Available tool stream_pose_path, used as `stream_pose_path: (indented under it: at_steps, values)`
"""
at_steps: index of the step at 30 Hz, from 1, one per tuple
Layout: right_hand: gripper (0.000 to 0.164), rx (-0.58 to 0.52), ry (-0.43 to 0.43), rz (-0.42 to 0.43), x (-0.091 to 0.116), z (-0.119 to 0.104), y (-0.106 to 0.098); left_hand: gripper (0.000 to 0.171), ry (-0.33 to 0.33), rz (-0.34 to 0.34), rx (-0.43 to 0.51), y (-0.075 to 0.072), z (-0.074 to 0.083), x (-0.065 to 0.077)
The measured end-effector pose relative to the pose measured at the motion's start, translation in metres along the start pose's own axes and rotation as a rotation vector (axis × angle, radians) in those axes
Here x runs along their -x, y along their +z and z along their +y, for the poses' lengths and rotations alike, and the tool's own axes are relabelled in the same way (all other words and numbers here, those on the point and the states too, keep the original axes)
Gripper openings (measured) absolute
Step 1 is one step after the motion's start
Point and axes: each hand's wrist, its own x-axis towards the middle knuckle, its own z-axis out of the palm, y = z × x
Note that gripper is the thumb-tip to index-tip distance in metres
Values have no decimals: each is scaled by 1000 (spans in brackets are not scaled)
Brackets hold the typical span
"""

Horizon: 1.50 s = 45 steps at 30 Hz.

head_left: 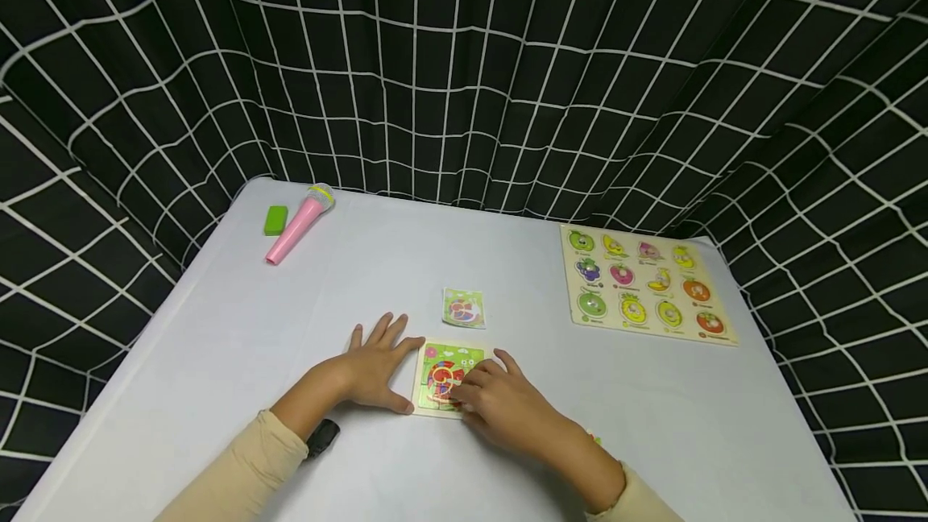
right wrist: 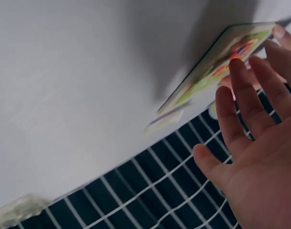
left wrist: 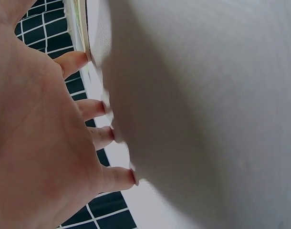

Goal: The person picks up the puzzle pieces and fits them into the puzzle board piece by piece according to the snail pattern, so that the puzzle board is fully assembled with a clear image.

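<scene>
A small square snail puzzle (head_left: 438, 377) in a pale wooden frame lies flat on the white table. My left hand (head_left: 373, 369) is spread at its left side, thumb and index fingertips right at the frame's edge. The left wrist view shows that hand's other fingertips (left wrist: 118, 179) down on the tabletop. Over the puzzle's right half reaches my right hand (head_left: 503, 401), covering part of the picture. Its loosely bent fingers (right wrist: 241, 90) meet the puzzle's face in the right wrist view, gripping no piece that shows. Just beyond lies a matching snail picture card (head_left: 464, 308).
A fruit peg board (head_left: 645, 284) lies at the back right. At the back left are a pink toy microphone (head_left: 297, 228) and a green block (head_left: 275, 220). A black object (head_left: 322, 437) sits by my left wrist. Something red and green (head_left: 594, 438) peeks out beside my right forearm.
</scene>
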Motion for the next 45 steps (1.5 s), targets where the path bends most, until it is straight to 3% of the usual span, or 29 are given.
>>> stream_pose_path:
  at_steps: [4,12,18,24,34,40,45]
  values:
    - [26,-38,30,12,16,11,-5,99,5,6,7,1,-1,0]
    - [35,-29,206,-40,62,39,-11,99,1,4,-3,-1,-2,1]
    - [50,-89,368,-159,92,52,-15,98,1,5,5,-1,-2,1]
    - [48,-183,509,-273,107,59,-18,98,0,3,2,0,-3,0]
    - [41,-172,518,-269,114,62,-12,98,8,3,10,0,-2,1]
    - [39,-163,382,-174,113,61,-13,98,4,7,2,1,-2,0]
    - [36,-150,302,-102,94,55,-16,98,5,10,3,1,-1,-2]
